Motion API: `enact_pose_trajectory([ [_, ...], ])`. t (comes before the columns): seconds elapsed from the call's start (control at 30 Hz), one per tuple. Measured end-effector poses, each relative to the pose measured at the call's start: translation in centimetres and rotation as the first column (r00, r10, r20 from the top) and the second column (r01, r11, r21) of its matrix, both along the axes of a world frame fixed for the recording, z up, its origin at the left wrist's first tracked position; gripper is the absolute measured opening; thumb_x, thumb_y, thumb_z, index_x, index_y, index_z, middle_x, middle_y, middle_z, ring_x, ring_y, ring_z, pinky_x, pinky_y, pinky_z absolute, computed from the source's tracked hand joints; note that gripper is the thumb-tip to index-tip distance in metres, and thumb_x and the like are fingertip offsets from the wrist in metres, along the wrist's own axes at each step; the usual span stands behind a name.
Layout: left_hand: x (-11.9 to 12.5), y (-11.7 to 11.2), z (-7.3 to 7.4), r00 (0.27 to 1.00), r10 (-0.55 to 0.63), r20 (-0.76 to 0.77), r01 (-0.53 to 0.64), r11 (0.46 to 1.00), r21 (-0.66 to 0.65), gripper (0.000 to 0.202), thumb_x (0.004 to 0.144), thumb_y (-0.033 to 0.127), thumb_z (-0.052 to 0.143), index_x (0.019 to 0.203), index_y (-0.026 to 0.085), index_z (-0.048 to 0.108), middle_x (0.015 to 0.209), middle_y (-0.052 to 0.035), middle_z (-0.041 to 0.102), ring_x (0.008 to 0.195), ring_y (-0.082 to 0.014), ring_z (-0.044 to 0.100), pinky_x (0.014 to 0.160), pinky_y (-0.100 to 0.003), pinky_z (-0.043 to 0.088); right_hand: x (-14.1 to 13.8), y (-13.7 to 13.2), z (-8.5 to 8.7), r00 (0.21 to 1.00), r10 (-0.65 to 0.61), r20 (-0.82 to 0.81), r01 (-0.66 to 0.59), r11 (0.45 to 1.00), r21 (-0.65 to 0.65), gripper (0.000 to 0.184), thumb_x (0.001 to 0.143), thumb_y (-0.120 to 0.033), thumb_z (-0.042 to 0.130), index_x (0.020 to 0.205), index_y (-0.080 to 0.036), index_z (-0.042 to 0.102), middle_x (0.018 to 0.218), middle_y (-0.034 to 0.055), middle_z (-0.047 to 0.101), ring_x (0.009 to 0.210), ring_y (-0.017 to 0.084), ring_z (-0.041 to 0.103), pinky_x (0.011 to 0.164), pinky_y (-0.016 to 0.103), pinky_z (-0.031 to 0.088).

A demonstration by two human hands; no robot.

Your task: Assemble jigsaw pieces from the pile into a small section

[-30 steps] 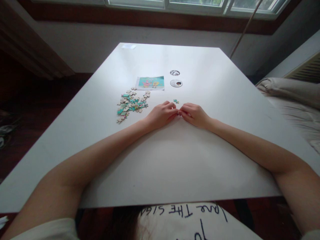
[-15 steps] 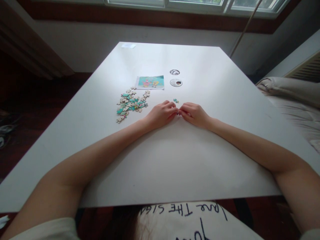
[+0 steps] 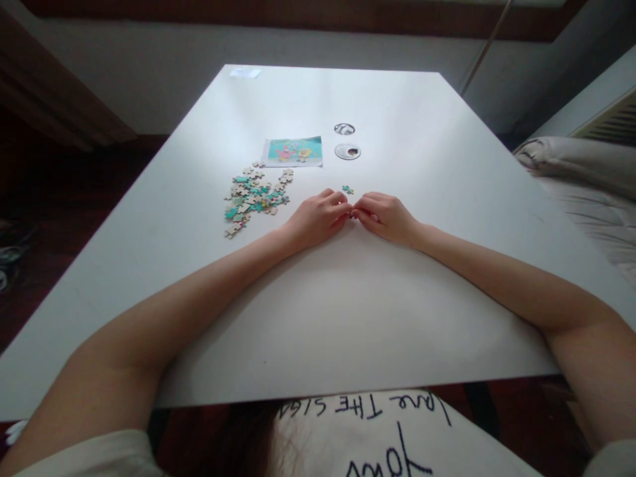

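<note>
My left hand [image 3: 318, 220] and my right hand [image 3: 385, 216] rest on the white table [image 3: 348, 311], fingertips pinched together where they meet around a small puzzle piece [image 3: 352, 214] that is mostly hidden. A single teal puzzle piece [image 3: 348, 190] lies just beyond the fingers. To the left of my left hand spreads a pile of loose puzzle pieces [image 3: 253, 195], teal and pale. Behind the pile lies a small reference picture [image 3: 293, 150] with cartoon figures.
Two small round metal lids or tins [image 3: 346, 152] [image 3: 344, 128] sit past the picture. A slip of paper [image 3: 244, 72] lies at the table's far left corner. A bed with grey bedding [image 3: 586, 179] stands to the right; dark floor to the left.
The view has tilted down slightly, so everything sits a little higher in frame. Both hands stay pinched together in the same spot.
</note>
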State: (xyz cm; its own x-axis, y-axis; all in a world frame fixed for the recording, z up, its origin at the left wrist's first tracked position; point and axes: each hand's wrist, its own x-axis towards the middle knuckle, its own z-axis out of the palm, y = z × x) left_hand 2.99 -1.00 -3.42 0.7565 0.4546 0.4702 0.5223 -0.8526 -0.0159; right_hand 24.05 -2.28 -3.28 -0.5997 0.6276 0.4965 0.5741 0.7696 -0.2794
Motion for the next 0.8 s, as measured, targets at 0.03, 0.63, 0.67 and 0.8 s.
enact_pose_trajectory([
  [0.03, -0.01, -0.02, 0.01, 1.000, -0.001, 0.001, 0.001, 1.000, 0.004, 0.018, 0.095, 0.020, 0.049, 0.099, 0.015, 0.066, 0.099, -0.0078, 0.068, 0.090, -0.0203, 0.060, 0.073, -0.029, 0.053, -0.03, 0.00, 0.00, 1.000, -0.001, -0.002, 0.001, 1.000, 0.003, 0.024, 0.096, -0.028, 0.043, 0.079, -0.018, 0.057, 0.072, 0.0018, 0.058, 0.067, 0.012, 0.048, 0.064, 0.025, 0.037],
  [0.63, -0.03, -0.10, 0.11, 1.000, 0.011, -0.013, -0.012, 0.999, -0.048, 0.019, 0.096, 0.020, 0.047, 0.099, 0.015, 0.065, 0.100, -0.0081, 0.067, 0.092, -0.0200, 0.059, 0.075, -0.029, 0.052, 0.02, 0.08, 0.04, 0.999, -0.021, 0.046, 0.023, 0.999, -0.030, 0.028, 0.097, -0.034, 0.042, 0.079, -0.019, 0.057, 0.074, 0.0028, 0.058, 0.069, 0.014, 0.048, 0.065, 0.026, 0.036],
  [0.67, -0.02, -0.09, 0.12, 1.000, 0.011, -0.014, -0.012, 0.999, -0.053, 0.019, 0.096, 0.020, 0.047, 0.099, 0.015, 0.065, 0.100, -0.0083, 0.067, 0.092, -0.0199, 0.059, 0.075, -0.029, 0.052, 0.02, 0.07, 0.05, 0.999, -0.025, 0.047, 0.026, 0.999, -0.032, 0.028, 0.097, -0.034, 0.042, 0.079, -0.019, 0.057, 0.074, 0.0030, 0.059, 0.070, 0.014, 0.048, 0.066, 0.026, 0.036],
  [0.8, -0.01, -0.06, 0.18, 1.000, 0.011, -0.014, -0.011, 0.998, -0.057, 0.020, 0.096, 0.021, 0.046, 0.099, 0.016, 0.065, 0.101, -0.0084, 0.067, 0.092, -0.0197, 0.059, 0.076, -0.030, 0.052, 0.01, 0.07, 0.05, 0.998, -0.031, 0.055, 0.034, 0.999, -0.040, 0.027, 0.097, -0.033, 0.042, 0.080, -0.019, 0.058, 0.075, 0.0033, 0.059, 0.069, 0.014, 0.048, 0.066, 0.026, 0.037],
])
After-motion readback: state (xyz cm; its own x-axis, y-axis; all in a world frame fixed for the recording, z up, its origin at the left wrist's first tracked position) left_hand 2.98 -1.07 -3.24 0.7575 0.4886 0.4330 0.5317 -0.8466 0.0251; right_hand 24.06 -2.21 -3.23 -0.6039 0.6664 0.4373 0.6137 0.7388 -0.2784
